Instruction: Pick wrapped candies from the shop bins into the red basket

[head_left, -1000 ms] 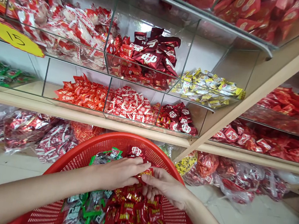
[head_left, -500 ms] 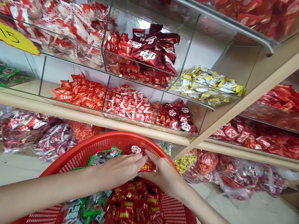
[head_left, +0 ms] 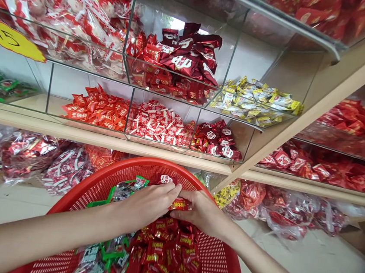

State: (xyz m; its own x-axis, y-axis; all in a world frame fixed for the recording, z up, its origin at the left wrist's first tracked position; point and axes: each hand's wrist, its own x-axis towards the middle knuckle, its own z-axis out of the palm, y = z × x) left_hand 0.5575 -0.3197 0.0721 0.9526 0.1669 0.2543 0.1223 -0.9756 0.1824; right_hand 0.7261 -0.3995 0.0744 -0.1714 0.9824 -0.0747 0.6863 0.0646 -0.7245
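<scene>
A red perforated plastic basket [head_left: 218, 262] holds wrapped candies. My left hand [head_left: 154, 198] reaches across it from the left, fingers together and bent over candies; its palm side is hidden. Beyond those fingertips, a dark red candy with a white label [head_left: 166, 178] shows by the far rim. My right hand [head_left: 202, 212] comes from the right, curled, with a red candy with yellow lettering [head_left: 181, 204] between thumb and fingers. The fingers of both hands meet. Nearer me lie red candies [head_left: 157, 251] and, to the left, clear packets with green edges [head_left: 114, 255].
Shelves with clear dividers [head_left: 127, 39] and a wooden edge [head_left: 103, 142] rise behind the basket, stocked with candies. A slanting wooden post [head_left: 301, 118] stands at right. Bagged candies [head_left: 64, 169] sit beneath the lowest shelf. A yellow price tag [head_left: 13, 38] hangs at left.
My hands stay at nearly the same spot in the basket, shifting only slightly. The right thumb and fingers look a little further apart around the red candy. The view has tilted slightly.
</scene>
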